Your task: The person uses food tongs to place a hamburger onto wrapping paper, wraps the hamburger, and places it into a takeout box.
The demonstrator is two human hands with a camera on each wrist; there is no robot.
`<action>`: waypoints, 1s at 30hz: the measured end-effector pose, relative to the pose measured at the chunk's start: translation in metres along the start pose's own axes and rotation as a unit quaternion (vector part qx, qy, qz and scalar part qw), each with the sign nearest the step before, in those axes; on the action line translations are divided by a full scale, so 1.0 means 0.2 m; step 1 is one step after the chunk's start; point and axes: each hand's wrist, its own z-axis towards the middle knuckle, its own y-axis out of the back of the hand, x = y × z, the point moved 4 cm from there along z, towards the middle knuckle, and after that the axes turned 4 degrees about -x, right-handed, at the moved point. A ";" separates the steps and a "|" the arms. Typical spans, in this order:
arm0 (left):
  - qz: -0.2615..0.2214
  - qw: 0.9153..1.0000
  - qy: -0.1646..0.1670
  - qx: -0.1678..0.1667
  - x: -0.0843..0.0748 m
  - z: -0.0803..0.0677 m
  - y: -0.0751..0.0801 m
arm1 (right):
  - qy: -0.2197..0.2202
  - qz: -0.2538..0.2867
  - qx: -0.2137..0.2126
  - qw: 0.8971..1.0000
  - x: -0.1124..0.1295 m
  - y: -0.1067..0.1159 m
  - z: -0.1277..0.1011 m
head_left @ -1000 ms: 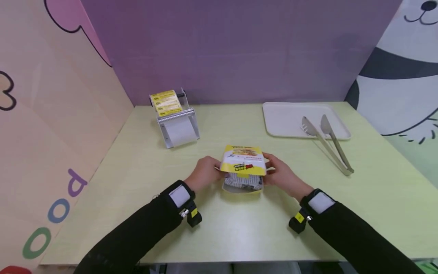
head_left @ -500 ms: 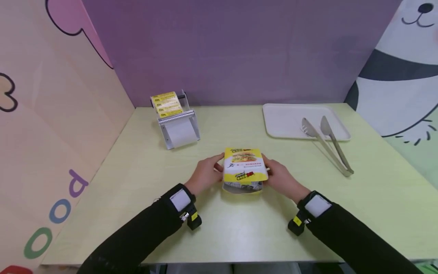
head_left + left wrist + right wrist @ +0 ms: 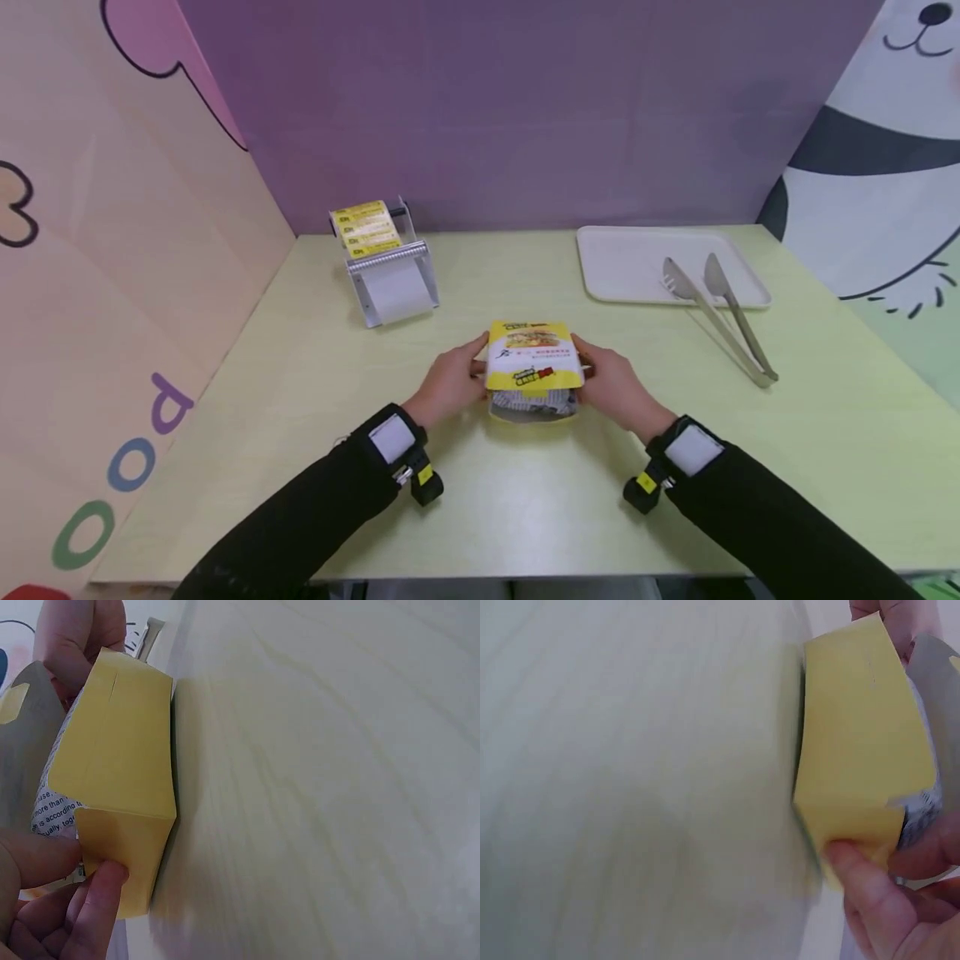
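Note:
A yellow-and-white burger box stands on the table with its printed lid partly lowered. Through the gap at its front shows something wrapped in newsprint-patterned paper. My left hand pinches the box's left side wall; in the left wrist view a fingertip presses on the outside of the yellow box, with the thumb at the wall's upper edge. On the opposite side my right hand pinches the right wall, its fingertip on the yellow cardboard in the right wrist view. The lid's underside looks grey.
A label dispenser with a roll of yellow labels stands at the back left. At the back right lies a white tray, with metal tongs resting across its front edge. A purple wall closes the back.
The lid has dropped and then risen slightly, its front edge shifting a little. Both hands have adjusted slightly at the box sides. Dispenser, tray and tongs have stayed put.

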 end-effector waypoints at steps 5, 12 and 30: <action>0.016 1.000 -0.003 0.002 0.00 0.00 -0.01 | 0.008 0.018 0.014 1.000 0.04 0.00 -0.01; 0.005 0.999 -0.040 -0.001 0.02 0.01 0.02 | -0.035 0.202 0.013 0.979 0.00 0.00 -0.03; 0.036 0.996 0.006 0.079 -0.01 0.01 0.04 | 0.017 0.144 0.078 0.986 -0.07 -0.02 -0.03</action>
